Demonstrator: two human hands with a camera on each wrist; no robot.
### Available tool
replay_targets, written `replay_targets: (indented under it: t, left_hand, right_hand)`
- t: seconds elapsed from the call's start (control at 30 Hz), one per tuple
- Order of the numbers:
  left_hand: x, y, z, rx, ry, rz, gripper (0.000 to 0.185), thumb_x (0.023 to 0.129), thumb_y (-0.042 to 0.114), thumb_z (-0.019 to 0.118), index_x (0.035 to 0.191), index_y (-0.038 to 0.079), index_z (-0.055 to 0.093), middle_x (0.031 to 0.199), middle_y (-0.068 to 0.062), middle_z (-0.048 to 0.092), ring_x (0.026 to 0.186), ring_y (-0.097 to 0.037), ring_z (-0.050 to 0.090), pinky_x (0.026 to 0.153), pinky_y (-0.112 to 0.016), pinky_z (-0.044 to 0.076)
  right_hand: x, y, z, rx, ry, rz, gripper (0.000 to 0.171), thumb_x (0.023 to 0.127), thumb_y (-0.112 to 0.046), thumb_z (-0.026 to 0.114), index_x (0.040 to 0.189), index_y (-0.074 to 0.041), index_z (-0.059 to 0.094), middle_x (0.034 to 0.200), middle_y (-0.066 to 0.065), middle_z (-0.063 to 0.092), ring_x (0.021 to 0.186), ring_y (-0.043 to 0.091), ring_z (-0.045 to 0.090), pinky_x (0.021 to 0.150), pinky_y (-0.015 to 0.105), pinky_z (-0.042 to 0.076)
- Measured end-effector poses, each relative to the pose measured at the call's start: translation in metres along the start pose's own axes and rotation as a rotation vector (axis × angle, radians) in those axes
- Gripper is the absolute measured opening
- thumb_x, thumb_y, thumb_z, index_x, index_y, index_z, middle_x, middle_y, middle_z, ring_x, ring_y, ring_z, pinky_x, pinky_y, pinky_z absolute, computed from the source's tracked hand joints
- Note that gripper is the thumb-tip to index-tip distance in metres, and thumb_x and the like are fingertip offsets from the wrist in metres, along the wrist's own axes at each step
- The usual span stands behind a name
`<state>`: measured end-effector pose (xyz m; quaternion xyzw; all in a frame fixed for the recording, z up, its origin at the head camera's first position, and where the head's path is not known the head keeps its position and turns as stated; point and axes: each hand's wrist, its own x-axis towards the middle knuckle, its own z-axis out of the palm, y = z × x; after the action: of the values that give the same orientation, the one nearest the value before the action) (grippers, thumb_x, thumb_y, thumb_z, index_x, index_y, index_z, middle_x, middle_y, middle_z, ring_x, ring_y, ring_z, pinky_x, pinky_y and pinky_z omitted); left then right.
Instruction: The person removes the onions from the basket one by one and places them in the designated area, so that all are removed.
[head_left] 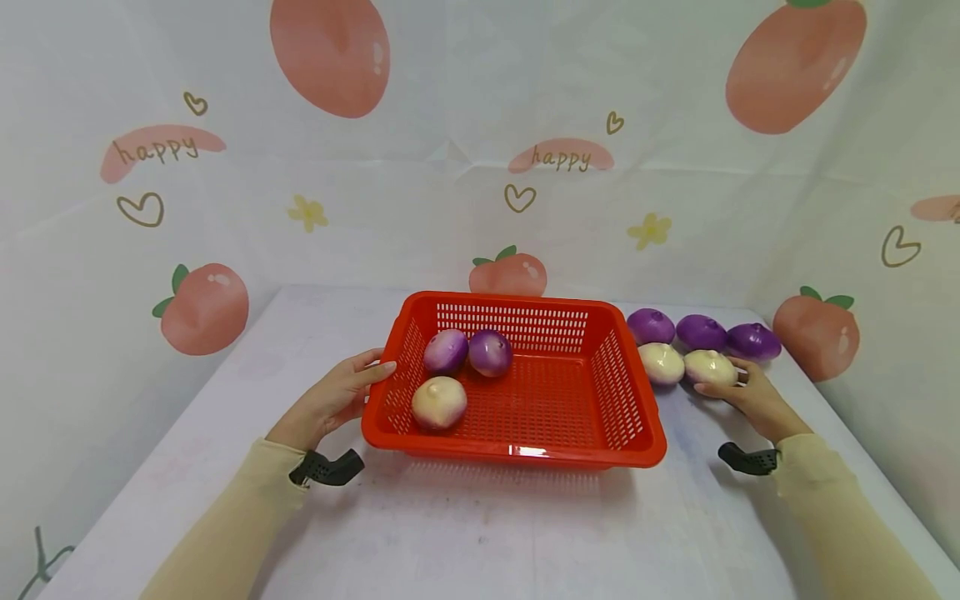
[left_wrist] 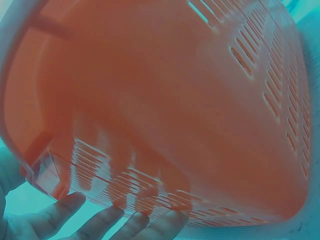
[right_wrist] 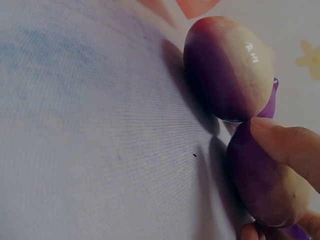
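fingers (right_wrist: 285, 145) curled around pale onion (head_left: 709, 367)

Both hands (head_left: 341, 398) (head_left: 738, 392) forward, fingers extended

In my right wrist view, the onion (right_wrist: 265, 185) I hold runs off the frame's lower edge; my left wrist view shows the basket (left_wrist: 165, 100) blurred.

Three onions (head_left: 448, 371) lie in the basket's (head_left: 525, 450) left half; five more (head_left: 693, 348) lie right of it, toward the tabletop's (head_left: 480, 533) far right corner.
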<state>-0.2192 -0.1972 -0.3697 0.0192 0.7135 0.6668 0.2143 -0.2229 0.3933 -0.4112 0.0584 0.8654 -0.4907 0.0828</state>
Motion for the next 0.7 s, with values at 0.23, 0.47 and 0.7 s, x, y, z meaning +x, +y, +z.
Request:
replay_targets:
  t: [0.23,0.47,0.7]
  left_hand:
    - [0.002,-0.001,0.0,0.014,0.023,-0.02,0.063,0.099,0.032,0.054,0.151,0.01,0.028,0.141,-0.02,0.046,0.103,-0.017,0.062,0.088,-0.043,0.056]
    - [0.002,0.0,0.0,0.013,0.016,-0.017,0.064,0.098,0.033,0.056,0.15,0.009,0.028,0.138,-0.019,0.048,0.102,-0.016,0.062,0.088,-0.043,0.056]
    - [0.0,0.001,0.0,0.01,-0.007,0.002,0.063,0.099,0.031,0.053,0.151,0.007,0.026,0.139,-0.02,0.047,0.103,-0.017,0.063,0.089,-0.043,0.056]
  right_hand:
    - [-0.007,-0.004,-0.006,-0.102,0.006,0.009,0.1,0.095,-0.046,0.056,0.15,0.008,-0.008,0.149,0.043,0.004,0.134,0.057,0.018,0.108,0.07,0.022]
    - [-0.009,-0.024,-0.011,-0.062,0.049,-0.052,0.095,0.097,-0.043,0.054,0.151,0.006,-0.006,0.151,0.041,0.004,0.139,0.055,0.014,0.111,0.067,0.02]
    - [-0.011,-0.073,-0.01,-0.004,0.107,-0.097,0.092,0.094,-0.047,0.058,0.155,-0.006,0.002,0.157,0.03,0.004,0.144,0.049,0.003,0.112,0.068,0.012]
